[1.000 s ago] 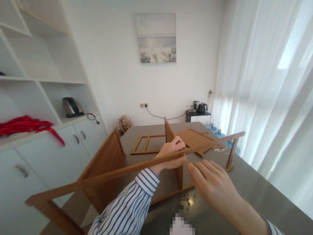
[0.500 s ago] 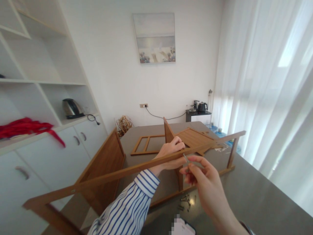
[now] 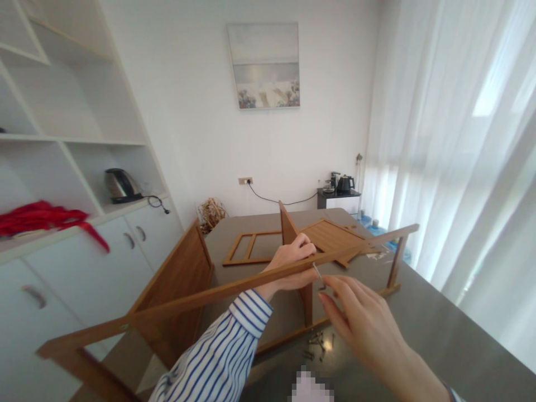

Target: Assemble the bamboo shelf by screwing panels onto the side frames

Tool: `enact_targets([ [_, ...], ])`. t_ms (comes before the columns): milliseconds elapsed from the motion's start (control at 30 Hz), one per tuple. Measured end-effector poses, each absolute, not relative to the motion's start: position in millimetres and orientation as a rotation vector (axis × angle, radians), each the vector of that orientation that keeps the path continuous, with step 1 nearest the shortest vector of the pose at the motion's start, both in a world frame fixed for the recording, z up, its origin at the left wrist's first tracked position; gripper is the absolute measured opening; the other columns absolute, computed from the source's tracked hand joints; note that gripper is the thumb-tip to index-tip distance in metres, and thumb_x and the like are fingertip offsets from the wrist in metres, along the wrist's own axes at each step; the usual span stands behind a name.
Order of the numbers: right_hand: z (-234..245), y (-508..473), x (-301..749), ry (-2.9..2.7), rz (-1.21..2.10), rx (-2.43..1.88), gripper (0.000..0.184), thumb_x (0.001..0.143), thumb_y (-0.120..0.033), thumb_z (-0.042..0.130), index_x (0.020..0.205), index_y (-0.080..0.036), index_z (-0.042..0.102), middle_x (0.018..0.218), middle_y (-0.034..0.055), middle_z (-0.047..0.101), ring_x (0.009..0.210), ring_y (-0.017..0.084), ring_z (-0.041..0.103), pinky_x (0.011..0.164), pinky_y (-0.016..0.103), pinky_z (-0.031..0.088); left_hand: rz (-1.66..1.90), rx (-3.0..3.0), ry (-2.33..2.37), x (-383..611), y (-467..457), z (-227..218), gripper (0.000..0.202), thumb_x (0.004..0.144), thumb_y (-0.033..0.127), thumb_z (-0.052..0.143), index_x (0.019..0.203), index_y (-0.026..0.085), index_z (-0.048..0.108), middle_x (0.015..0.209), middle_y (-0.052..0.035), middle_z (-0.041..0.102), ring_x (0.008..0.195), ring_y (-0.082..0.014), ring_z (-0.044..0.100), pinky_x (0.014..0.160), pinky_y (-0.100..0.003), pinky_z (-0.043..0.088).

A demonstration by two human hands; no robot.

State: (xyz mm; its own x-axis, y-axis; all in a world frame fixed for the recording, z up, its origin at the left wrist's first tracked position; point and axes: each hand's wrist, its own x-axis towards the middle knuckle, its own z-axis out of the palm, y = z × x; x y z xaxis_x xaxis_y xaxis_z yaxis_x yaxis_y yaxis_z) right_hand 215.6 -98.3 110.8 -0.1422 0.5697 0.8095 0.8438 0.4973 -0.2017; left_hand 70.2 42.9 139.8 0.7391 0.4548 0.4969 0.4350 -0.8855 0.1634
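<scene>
A wooden side frame [image 3: 218,291] stands on edge across the table, joined to upright boards. My left hand [image 3: 293,255] reaches past its top rail and is closed around the rail and the middle board [image 3: 287,220], with some fingers hidden behind the wood. Below the rail, a thin metal hex key [image 3: 318,273] slants with its upper end at the rail's side. My right hand [image 3: 360,310] has its fingertips at the key's bent lower end, the thumb beneath. Several loose screws [image 3: 319,341] lie on the table under the hands.
Another wooden panel [image 3: 330,237] and a slatted frame [image 3: 247,251] lie farther back on the grey table [image 3: 435,335]. A left board [image 3: 180,285] stands upright within the frame. A blurred phone-like object [image 3: 312,386] is at the front edge. White cabinets [image 3: 84,273] line the left side.
My right hand has turned over around the hex key, its back now facing up and its fingers at the key's lower end. The left hand keeps its hold.
</scene>
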Motion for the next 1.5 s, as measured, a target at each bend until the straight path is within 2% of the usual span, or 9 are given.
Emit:
enact_targets([
  [133, 127, -99, 217, -2.029, -0.898, -1.134, 0.008, 0.094, -0.019, 0.053, 0.094, -0.016, 0.061, 0.080, 0.0041, 0.066, 0.068, 0.019, 0.059, 0.060, 0.033, 0.041, 0.850, 2.906, 0.752, 70, 44, 139, 0.010, 0.078, 0.030, 0.053, 0.083, 0.022, 0.050, 0.094, 0.0014, 0.050, 0.063, -0.0091, 0.048, 0.056, -0.024, 0.033],
  [433, 129, -90, 208, -2.002, -0.965, -1.106, 0.023, 0.091, -0.010, 0.048, 0.112, -0.008, 0.058, 0.069, 0.0023, 0.060, 0.062, 0.018, 0.055, 0.059, 0.033, 0.040, 0.847, 2.879, 0.731, 69, 45, 139, 0.013, 0.077, 0.032, 0.056, 0.081, 0.022, 0.048, 0.094, 0.0024, 0.048, 0.061, -0.0080, 0.046, 0.055, -0.023, 0.033],
  [567, 119, -89, 200, -1.762, -0.489, -1.131, 0.022, 0.092, -0.011, 0.043, 0.109, -0.014, 0.057, 0.072, 0.0032, 0.065, 0.064, 0.016, 0.061, 0.060, 0.029, 0.043, 0.858, 2.904, 0.721, 69, 45, 139, 0.013, 0.077, 0.032, 0.056, 0.082, 0.022, 0.049, 0.094, 0.0019, 0.049, 0.063, -0.0085, 0.047, 0.057, -0.024, 0.033],
  [800, 113, -89, 180, -0.848, 0.882, -0.979, 0.017, 0.082, -0.033, 0.058, 0.094, -0.021, 0.056, 0.061, -0.0026, 0.062, 0.047, 0.010, 0.052, 0.045, 0.021, 0.038, 0.893, 2.928, 0.698, 70, 46, 136, 0.015, 0.079, 0.034, 0.056, 0.083, 0.022, 0.049, 0.094, 0.0015, 0.049, 0.065, -0.0092, 0.047, 0.057, -0.024, 0.033],
  [933, 110, -88, 177, -0.668, 1.084, -0.794, 0.024, 0.075, -0.037, 0.065, 0.089, -0.020, 0.056, 0.062, -0.0022, 0.061, 0.050, 0.010, 0.052, 0.047, 0.021, 0.038, 0.894, 2.909, 0.713, 70, 44, 138, 0.012, 0.077, 0.030, 0.057, 0.081, 0.022, 0.049, 0.092, 0.0020, 0.048, 0.062, -0.0086, 0.046, 0.056, -0.024, 0.032],
  [1033, 105, -90, 186, -1.000, 0.828, -0.942, 0.018, 0.087, -0.038, 0.056, 0.092, -0.020, 0.059, 0.072, 0.0011, 0.065, 0.061, 0.013, 0.059, 0.057, 0.025, 0.045, 0.885, 2.896, 0.710, 70, 44, 139, 0.013, 0.077, 0.031, 0.057, 0.081, 0.022, 0.049, 0.092, 0.0018, 0.049, 0.063, -0.0089, 0.047, 0.056, -0.024, 0.033],
  [1167, 106, -96, 204, -1.629, -0.065, -1.155, 0.015, 0.095, -0.024, 0.049, 0.103, -0.020, 0.061, 0.095, 0.0059, 0.069, 0.086, 0.018, 0.062, 0.077, 0.032, 0.046, 0.888, 2.907, 0.698, 70, 44, 139, 0.012, 0.077, 0.031, 0.056, 0.082, 0.022, 0.050, 0.093, 0.0015, 0.049, 0.064, -0.0092, 0.048, 0.057, -0.024, 0.034],
  [1300, 116, -102, 213, -1.932, -0.781, -1.230, 0.017, 0.094, -0.015, 0.049, 0.106, -0.015, 0.061, 0.087, 0.0065, 0.069, 0.076, 0.020, 0.060, 0.070, 0.036, 0.041, 0.878, 2.925, 0.727, 70, 43, 141, 0.011, 0.077, 0.031, 0.054, 0.082, 0.022, 0.050, 0.093, 0.0012, 0.050, 0.063, -0.0097, 0.048, 0.057, -0.025, 0.034],
  [1500, 116, -99, 212, -1.959, -0.896, -1.259, 0.025, 0.093, -0.007, 0.043, 0.111, -0.011, 0.060, 0.077, 0.0054, 0.067, 0.067, 0.019, 0.059, 0.064, 0.035, 0.040, 0.852, 2.939, 0.768, 71, 43, 141, 0.012, 0.075, 0.028, 0.056, 0.084, 0.022, 0.052, 0.096, 0.0007, 0.053, 0.064, -0.0098, 0.050, 0.057, -0.024, 0.035],
])
